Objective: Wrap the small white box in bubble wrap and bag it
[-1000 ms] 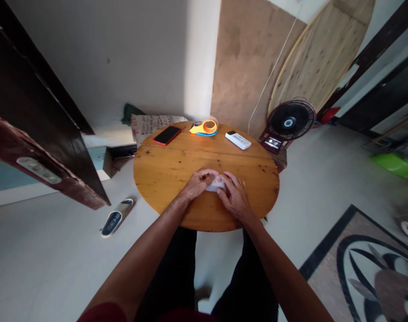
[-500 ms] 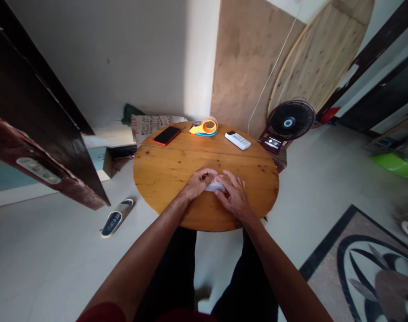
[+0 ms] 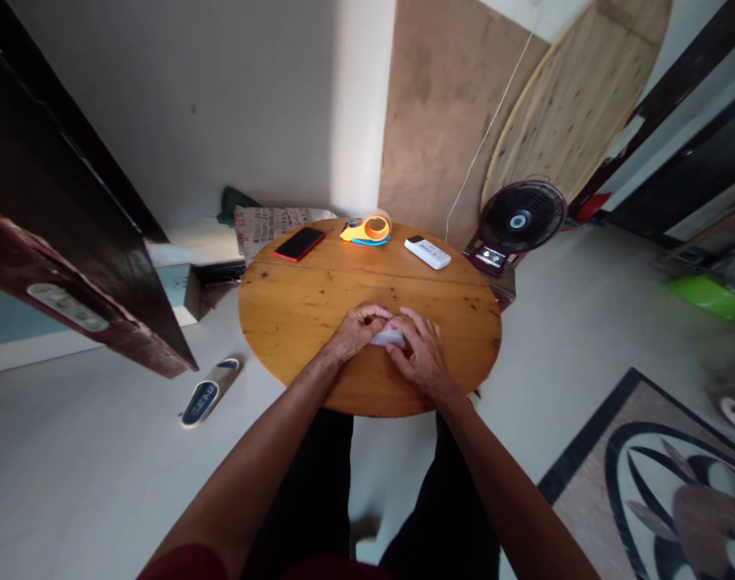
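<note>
A small whitish, faintly pinkish flat thing (image 3: 387, 336) lies between my hands on the front half of the round wooden table (image 3: 295, 322); its kind cannot be made out. My left hand (image 3: 362, 329) grips its left side, thumb and fingers drawn together. From the right, my right hand (image 3: 420, 346) bends over it, with fingertips on its upper edge and thumb at its lower right. The fingers cover part of the thing.
Along the table's far side are a red-edged phone (image 3: 299, 244), an orange tape dispenser (image 3: 367, 229) and a white device (image 3: 427, 252). A dark fan (image 3: 518, 219) stands just beyond on the right. A door (image 3: 71, 209) and a slipper (image 3: 210, 394) are at left.
The right fingers have shifted slightly over the upper edge of the whitish thing. Both hands otherwise stay in place, and the objects on the table have not moved.
</note>
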Available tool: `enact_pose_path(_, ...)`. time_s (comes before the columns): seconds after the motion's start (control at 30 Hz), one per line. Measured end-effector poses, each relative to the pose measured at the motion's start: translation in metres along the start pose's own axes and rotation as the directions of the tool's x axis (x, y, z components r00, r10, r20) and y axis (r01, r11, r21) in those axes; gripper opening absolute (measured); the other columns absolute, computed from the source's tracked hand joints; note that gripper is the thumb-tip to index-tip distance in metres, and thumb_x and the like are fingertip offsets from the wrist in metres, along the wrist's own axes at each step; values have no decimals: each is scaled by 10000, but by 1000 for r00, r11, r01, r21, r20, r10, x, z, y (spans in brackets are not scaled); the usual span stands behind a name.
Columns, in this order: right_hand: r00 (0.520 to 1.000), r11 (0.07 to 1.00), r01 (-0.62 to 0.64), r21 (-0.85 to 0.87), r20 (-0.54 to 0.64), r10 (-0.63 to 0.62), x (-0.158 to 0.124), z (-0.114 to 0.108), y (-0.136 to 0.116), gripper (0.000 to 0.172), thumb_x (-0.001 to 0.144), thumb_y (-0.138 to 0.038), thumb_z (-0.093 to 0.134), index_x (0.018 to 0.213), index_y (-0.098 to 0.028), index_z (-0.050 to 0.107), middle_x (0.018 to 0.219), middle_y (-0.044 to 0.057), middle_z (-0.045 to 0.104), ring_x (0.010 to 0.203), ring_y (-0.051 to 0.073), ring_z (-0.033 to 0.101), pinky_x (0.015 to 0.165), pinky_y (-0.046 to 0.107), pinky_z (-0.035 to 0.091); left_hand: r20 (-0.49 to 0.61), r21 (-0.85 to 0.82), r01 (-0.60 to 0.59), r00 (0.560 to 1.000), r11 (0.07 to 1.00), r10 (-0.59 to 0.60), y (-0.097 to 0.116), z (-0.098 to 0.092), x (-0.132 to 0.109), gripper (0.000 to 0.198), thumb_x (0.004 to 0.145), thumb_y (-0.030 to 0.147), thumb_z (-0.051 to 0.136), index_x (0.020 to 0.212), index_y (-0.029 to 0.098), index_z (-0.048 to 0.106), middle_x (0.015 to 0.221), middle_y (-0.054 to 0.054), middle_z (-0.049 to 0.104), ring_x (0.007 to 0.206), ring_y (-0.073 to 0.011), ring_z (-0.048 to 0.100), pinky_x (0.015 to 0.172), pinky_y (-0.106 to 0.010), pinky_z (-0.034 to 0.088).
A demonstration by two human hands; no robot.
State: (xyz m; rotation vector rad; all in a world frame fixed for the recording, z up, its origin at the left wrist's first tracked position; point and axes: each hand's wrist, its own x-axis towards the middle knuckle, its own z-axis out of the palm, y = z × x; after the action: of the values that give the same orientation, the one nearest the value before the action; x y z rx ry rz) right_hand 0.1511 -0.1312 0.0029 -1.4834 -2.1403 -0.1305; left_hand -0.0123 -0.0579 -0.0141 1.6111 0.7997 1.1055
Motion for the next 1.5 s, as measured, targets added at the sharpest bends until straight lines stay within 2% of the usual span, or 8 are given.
enact_pose_path(0.27,1000,1000,29,-3,2,-29,-1,-2,0,366,845,-312,540,1195,-211,577,1398,122,462,1205,280,465,986,440,344,-28,22,11,1000,1000,-10,3,0,-1,152,772,225,599,856,175,715,1094,-69,643,961,-175,609,877,-310,482)
enact_pose_path(0.5,984,986,-58,153,-159,83,-5,1,4,445,844,-294,531,1274,-190,480,1363,133,485,1271,259,446,1030,426,337,-25,68,13,1000,998,-11,1,0,0,167,784,254,586,861,166,706,1100,-71,634,900,-161,610,799,-281,485)
enact_pose_path(0.67,996,996,-40,83,-79,47,-5,1,3,495,823,-291,557,1305,-206,486,1397,129,456,1273,274,442,1027,442,328,-22,101,-25,999,995,27,2,0,0,171,799,256,567,864,175,702,1035,-56,653,903,-160,609,791,-269,482)
enact_pose_path(0.9,1000,1000,-2,10,-29,3,-1,3,1,421,820,-277,551,1236,-212,562,1373,122,491,1189,286,483,971,447,357,-22,76,-41,999,996,43,3,0,0,149,784,223,569,842,177,698,1035,-53,655,923,-159,612,835,-283,484)
enact_pose_path(1.1,1000,997,-10,71,-16,11,0,1,0,381,801,-272,575,1178,-222,578,1363,109,490,1199,285,478,984,443,356,-24,34,-17,1000,999,18,-2,1,1,151,782,269,588,837,175,693,981,-46,663,895,-156,608,789,-268,483)
enact_pose_path(1.2,997,991,-38,130,-60,46,-2,1,2,398,807,-272,567,1201,-226,543,1376,108,475,1249,284,455,1020,458,342,-25,-13,3,1000,1000,-3,-2,1,0,162,780,302,609,832,168,684,979,-45,654,862,-146,606,756,-251,479)
enact_pose_path(1.37,977,966,-48,255,-187,98,-5,5,9,507,811,-268,557,1301,-196,448,1353,129,486,1271,269,446,1058,458,357,-10,-141,122,992,982,-124,-4,2,1,314,748,303,658,1031,170,622,857,-15,632,672,-103,569,617,-214,453)
enact_pose_path(1.5,980,964,-47,261,-175,95,-5,6,10,495,812,-261,562,1293,-202,465,1362,122,479,1278,267,442,1069,462,362,-47,-178,109,992,978,-120,-4,3,2,409,733,244,667,1129,172,597,1027,-56,638,809,-127,591,692,-226,476)
